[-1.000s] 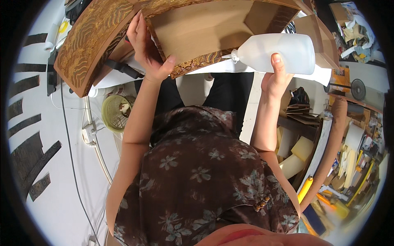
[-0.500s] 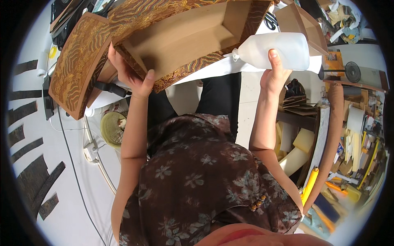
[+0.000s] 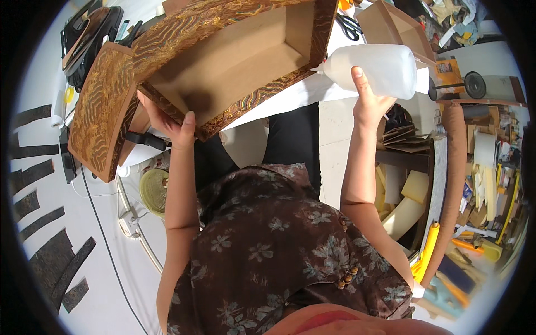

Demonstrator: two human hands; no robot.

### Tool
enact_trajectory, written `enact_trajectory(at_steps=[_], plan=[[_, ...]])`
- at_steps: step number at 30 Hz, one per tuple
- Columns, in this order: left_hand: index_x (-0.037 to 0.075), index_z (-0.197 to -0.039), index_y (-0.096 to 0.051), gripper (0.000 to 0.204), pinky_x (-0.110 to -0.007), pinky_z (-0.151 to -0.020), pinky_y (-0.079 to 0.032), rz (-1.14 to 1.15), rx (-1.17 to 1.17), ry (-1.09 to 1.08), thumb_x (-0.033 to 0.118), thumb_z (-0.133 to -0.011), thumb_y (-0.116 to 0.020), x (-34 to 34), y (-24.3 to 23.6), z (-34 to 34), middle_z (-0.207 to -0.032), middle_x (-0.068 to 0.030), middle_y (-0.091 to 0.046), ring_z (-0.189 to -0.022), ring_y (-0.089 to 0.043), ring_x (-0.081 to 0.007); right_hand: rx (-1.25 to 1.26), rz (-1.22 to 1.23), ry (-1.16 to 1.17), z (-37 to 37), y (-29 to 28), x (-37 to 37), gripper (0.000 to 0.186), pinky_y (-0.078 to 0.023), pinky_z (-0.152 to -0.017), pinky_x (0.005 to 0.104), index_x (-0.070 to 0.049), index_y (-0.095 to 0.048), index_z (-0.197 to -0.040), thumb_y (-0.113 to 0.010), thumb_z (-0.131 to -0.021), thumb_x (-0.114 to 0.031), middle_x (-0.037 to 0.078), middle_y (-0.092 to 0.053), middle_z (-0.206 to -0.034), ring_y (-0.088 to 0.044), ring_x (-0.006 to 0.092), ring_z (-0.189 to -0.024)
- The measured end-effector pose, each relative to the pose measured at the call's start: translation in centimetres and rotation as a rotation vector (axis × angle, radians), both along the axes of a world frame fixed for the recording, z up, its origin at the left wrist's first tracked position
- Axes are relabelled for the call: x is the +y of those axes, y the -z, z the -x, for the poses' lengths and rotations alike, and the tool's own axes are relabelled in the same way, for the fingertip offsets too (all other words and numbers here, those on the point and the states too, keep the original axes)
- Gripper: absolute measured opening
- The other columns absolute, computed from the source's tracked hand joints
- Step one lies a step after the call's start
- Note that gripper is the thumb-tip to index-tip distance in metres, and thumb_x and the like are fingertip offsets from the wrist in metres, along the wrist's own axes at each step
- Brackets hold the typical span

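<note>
My left hand grips the near left corner of an open box, its thumb on the rim and its fingers against the outer side. Brown and gold wavy-patterned covering wraps the box outside, while its inside is plain tan board. In my right hand is a translucent white squeeze bottle, lying nearly level with its thin nozzle pointing left. The nozzle tip is close to the near right rim of the box; I cannot tell whether they touch. Left of the box stands another piece with the same patterned covering.
Black scissors and a plain tan board box lie beyond the bottle. Dark patterned strips are spread at the left. A green basket sits below my left forearm. Shelving with yellow foam is at the right.
The box has shifted left and tilted slightly, with my left hand still on its corner. My right hand and the bottle have moved a little to the left.
</note>
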State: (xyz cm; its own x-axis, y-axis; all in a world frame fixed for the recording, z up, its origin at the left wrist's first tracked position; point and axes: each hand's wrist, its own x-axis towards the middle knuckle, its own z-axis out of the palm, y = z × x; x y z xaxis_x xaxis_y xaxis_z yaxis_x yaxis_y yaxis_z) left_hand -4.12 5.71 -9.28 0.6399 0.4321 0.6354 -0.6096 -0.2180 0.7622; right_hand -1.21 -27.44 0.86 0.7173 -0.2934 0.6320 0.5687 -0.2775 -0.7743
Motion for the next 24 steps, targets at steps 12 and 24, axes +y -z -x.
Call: enact_trajectory(at_steps=[12,24], plan=[[0.003,-0.134,-0.051,0.069,-0.032,-0.089,-0.047,-0.322,-0.07,0.125,0.006,-0.067,-0.072,-0.8,-14.7,-0.4,-0.126,-0.0109,-0.036,-0.108,-0.055,-0.022,0.053,0.02,-0.06,0.8,-0.6,0.2,0.056,-0.054,-0.081,0.0361,0.005,-0.057,-0.109,-0.086,-0.065,-0.015,0.014,-0.064,-0.098,-0.064,0.0224,-0.09],[0.003,-0.121,-0.061,0.053,-0.027,-0.084,-0.043,-0.613,0.311,0.093,0.013,-0.07,-0.071,-5.2,-26.1,-2.7,-0.099,-0.0065,-0.044,-0.094,-0.051,-0.017,0.18,-0.288,-0.319,1.7,1.6,3.8,0.044,-0.049,-0.078,0.0323,0.002,-0.059,-0.102,-0.082,-0.069,-0.016,0.01,-0.062,-0.092,-0.06,0.0194,-0.086]])
